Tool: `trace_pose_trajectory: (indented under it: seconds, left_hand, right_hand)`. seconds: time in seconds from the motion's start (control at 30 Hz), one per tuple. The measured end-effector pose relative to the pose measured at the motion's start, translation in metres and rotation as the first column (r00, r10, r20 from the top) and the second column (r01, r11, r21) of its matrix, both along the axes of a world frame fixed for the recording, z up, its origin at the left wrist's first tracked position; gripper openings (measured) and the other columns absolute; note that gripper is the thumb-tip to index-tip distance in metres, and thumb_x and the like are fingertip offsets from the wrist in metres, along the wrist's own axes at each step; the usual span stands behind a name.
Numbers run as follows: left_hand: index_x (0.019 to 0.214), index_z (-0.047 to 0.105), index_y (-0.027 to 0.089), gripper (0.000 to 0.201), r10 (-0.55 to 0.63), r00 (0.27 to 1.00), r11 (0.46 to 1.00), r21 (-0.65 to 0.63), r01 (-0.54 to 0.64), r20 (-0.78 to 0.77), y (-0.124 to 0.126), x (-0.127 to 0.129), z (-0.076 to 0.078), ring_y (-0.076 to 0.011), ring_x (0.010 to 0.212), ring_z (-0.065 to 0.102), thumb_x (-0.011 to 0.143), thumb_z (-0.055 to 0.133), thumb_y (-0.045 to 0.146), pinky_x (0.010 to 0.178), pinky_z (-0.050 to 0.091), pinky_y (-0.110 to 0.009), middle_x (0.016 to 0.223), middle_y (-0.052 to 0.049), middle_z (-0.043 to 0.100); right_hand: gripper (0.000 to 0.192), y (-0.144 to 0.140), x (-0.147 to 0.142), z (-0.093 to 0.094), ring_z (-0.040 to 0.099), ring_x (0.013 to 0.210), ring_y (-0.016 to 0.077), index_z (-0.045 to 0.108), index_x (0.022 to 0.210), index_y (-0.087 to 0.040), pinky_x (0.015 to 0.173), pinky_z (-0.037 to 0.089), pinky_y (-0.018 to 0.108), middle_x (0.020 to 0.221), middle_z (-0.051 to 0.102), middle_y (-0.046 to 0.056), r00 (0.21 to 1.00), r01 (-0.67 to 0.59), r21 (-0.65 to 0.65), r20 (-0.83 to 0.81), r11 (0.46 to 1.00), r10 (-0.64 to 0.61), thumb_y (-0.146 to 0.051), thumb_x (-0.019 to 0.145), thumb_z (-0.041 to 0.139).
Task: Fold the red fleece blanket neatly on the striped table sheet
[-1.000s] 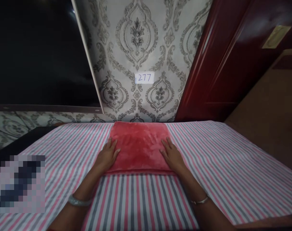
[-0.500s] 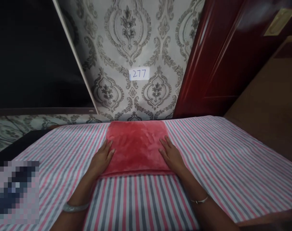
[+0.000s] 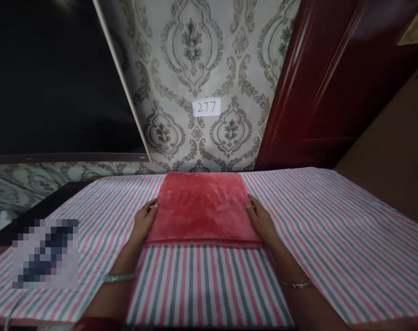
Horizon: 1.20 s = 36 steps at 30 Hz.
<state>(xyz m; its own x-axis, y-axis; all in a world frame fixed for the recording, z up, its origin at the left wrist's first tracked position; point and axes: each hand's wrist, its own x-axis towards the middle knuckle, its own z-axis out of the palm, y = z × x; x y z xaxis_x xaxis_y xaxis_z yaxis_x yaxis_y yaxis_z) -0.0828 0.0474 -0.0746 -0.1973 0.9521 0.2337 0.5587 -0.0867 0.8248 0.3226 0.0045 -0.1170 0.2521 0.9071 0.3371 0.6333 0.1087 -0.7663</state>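
Observation:
A folded red plush cloth [image 3: 202, 207] lies flat on a table covered with a pink, grey and white striped sheet [image 3: 315, 239], against the far edge. My left hand [image 3: 144, 220] grips the cloth's left side, fingers curled at its edge. My right hand [image 3: 260, 219] grips the right side the same way. Both wrists wear bangles.
A patterned wallpaper wall rises behind the table with a small label reading 277 [image 3: 206, 107]. A dark screen [image 3: 53, 82] fills the upper left. A dark red door [image 3: 333, 78] stands at the right. A pixelated patch [image 3: 45, 253] covers part of the sheet at the left.
Both hands slid outward from flat on top of the red cloth to its left and right edges, fingers now curling around the sides. The view shifted slightly.

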Motion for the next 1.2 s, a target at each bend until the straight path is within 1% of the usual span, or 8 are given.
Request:
trace_pose_trajectory:
  seconds: [0.17, 0.37, 0.53, 0.67, 0.77, 0.87, 0.97, 1.2]
  left_hand:
    - [0.106, 0.072, 0.016, 0.068, 0.018, 0.997, 1.000, -0.020, -0.016, 0.081, 0.003, -0.007, -0.001, -0.0329, 0.108, 0.066, 0.068, 0.057, 0.071, 0.099, 0.050, -0.043, 0.106, -0.011, 0.076]
    - [0.132, 0.061, 0.010, 0.095, -0.051, 0.984, 0.994, -0.088, 0.067, 0.169, 0.004, -0.013, -0.004, -0.0278, 0.084, 0.070, 0.064, 0.064, 0.077, 0.077, 0.055, -0.038, 0.081, -0.006, 0.072]
    - [0.145, 0.050, 0.015, 0.101, -0.117, 0.932, 0.973, -0.147, 0.176, 0.342, 0.001, -0.014, -0.002, -0.0305, 0.100, 0.071, 0.064, 0.076, 0.070, 0.084, 0.057, -0.040, 0.105, -0.013, 0.074]
    - [0.150, 0.043, 0.020, 0.103, -0.179, 0.897, 0.941, -0.197, 0.277, 0.405, -0.003, -0.014, 0.006, -0.0331, 0.124, 0.061, 0.065, 0.079, 0.065, 0.097, 0.055, -0.040, 0.140, -0.017, 0.061]
    - [0.151, 0.042, 0.022, 0.102, -0.193, 0.868, 0.928, -0.204, 0.313, 0.457, -0.008, -0.011, 0.015, -0.0300, 0.126, 0.061, 0.065, 0.084, 0.057, 0.098, 0.055, -0.035, 0.147, -0.015, 0.056]
    - [0.153, 0.039, 0.023, 0.098, -0.169, 0.835, 0.932, -0.192, 0.308, 0.523, -0.014, -0.005, 0.023, -0.0268, 0.109, 0.071, 0.069, 0.085, 0.043, 0.089, 0.059, -0.033, 0.135, -0.014, 0.066]
    - [0.155, 0.034, 0.025, 0.091, -0.146, 0.801, 0.933, -0.188, 0.306, 0.581, -0.018, 0.002, 0.028, -0.0231, 0.090, 0.075, 0.076, 0.080, 0.032, 0.078, 0.061, -0.033, 0.117, -0.011, 0.074]
    - [0.150, 0.041, 0.018, 0.088, -0.130, 0.859, 0.922, -0.258, 0.288, 0.495, -0.014, -0.005, 0.031, -0.0229, 0.088, 0.074, 0.074, 0.080, 0.035, 0.081, 0.059, -0.032, 0.104, -0.010, 0.076]
  right_hand:
    - [0.070, 0.001, 0.001, 0.001, 0.061, 0.122, 0.0320, 0.050, 0.145, -0.014, 0.102, 0.048, 0.047, 0.135, 0.063, 0.017, 0.998, 0.011, -0.081, -0.053, 0.997, -0.015, -0.055, 0.090, 0.040]
    - [0.075, 0.003, 0.007, -0.003, 0.063, 0.117, 0.0316, 0.046, 0.149, -0.017, 0.098, 0.048, 0.047, 0.128, 0.067, 0.014, 0.995, -0.021, -0.144, -0.101, 0.989, 0.007, -0.061, 0.088, 0.044]
    - [0.076, 0.005, 0.011, -0.005, 0.065, 0.114, 0.0304, 0.046, 0.149, -0.019, 0.096, 0.050, 0.044, 0.125, 0.068, 0.013, 0.994, -0.032, -0.161, -0.105, 0.986, 0.015, -0.063, 0.086, 0.049]
    - [0.081, 0.006, 0.010, -0.003, 0.061, 0.122, 0.0311, 0.045, 0.149, -0.019, 0.102, 0.047, 0.045, 0.136, 0.062, 0.015, 0.985, -0.068, -0.171, -0.168, 0.983, 0.039, -0.064, 0.082, 0.056]
    - [0.090, 0.003, 0.008, 0.003, 0.052, 0.133, 0.0320, 0.040, 0.152, -0.020, 0.110, 0.040, 0.048, 0.146, 0.055, 0.014, 0.963, -0.139, -0.163, -0.253, 0.977, 0.095, -0.066, 0.077, 0.062]
    - [0.096, -0.001, 0.005, 0.014, 0.048, 0.137, 0.0318, 0.035, 0.155, -0.022, 0.112, 0.040, 0.048, 0.151, 0.049, 0.013, 0.917, -0.218, -0.121, -0.366, 0.969, 0.160, -0.065, 0.075, 0.067]
    - [0.098, -0.004, 0.002, 0.022, 0.057, 0.128, 0.0314, 0.032, 0.156, -0.022, 0.105, 0.047, 0.046, 0.144, 0.056, 0.014, 0.880, -0.252, -0.097, -0.437, 0.963, 0.186, -0.061, 0.074, 0.070]
    - [0.092, -0.007, 0.002, 0.011, 0.068, 0.095, 0.0264, 0.038, 0.151, -0.012, 0.084, 0.056, 0.040, 0.107, 0.071, 0.012, 0.904, -0.117, -0.144, -0.425, 0.983, 0.045, -0.059, 0.077, 0.063]
